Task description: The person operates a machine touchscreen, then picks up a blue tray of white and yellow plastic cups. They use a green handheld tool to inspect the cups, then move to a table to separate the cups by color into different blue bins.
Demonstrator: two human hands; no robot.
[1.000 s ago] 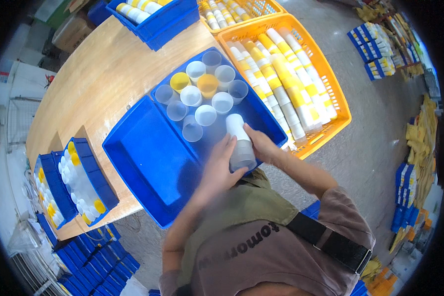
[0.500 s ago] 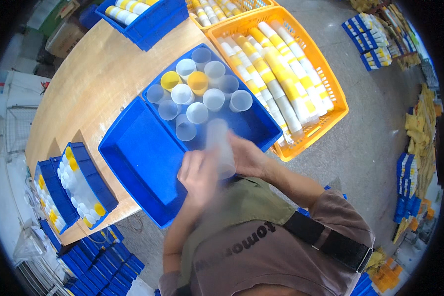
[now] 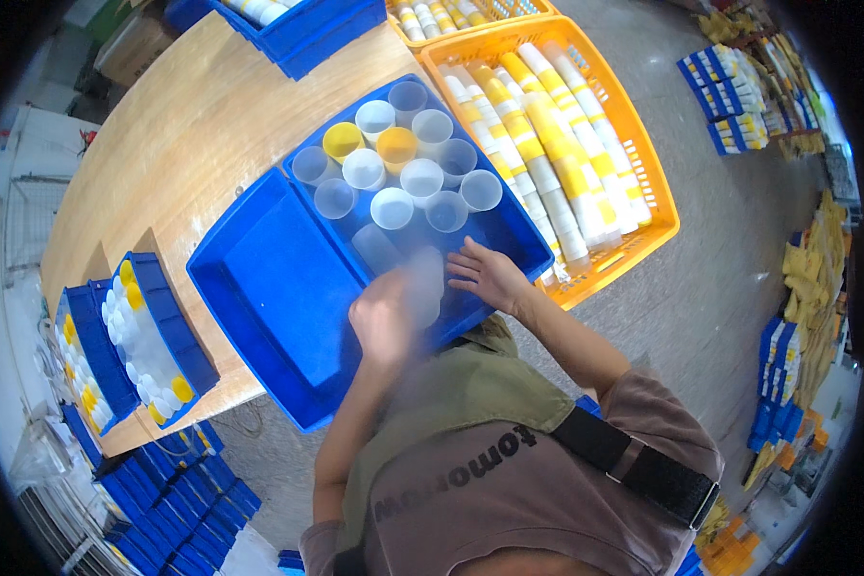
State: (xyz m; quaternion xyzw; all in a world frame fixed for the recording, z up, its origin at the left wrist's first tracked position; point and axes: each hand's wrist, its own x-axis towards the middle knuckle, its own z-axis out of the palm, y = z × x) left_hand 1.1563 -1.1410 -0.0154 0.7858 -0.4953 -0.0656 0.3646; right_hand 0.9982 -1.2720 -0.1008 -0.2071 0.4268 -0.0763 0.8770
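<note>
My left hand (image 3: 382,317) is closed on a translucent plastic cylinder (image 3: 424,293), cup-like and smeared by motion, over the near part of a blue tray (image 3: 494,235). To its right my right hand (image 3: 492,276) is held open, fingers apart and nothing in them. Several similar frosted cylinders stand upright with round mouths up in the tray; one of them is a frosted cylinder (image 3: 446,211) just beyond my right hand. Two have yellow inside, such as the yellow cylinder (image 3: 396,146). A blurred, leaning cylinder (image 3: 376,248) is just past my left hand.
A second blue tray (image 3: 283,288) adjoins on the left. An orange basket (image 3: 658,206) of long white-and-yellow rods stands right. Blue bins (image 3: 178,326) with white and yellow round ends sit on the wooden table (image 3: 187,125); another blue bin (image 3: 307,43) is at the back.
My right hand has let go of the blurred cylinder and opened, moving slightly right. Another cylinder now stands in the tray's near row. The whole view has shifted a little.
</note>
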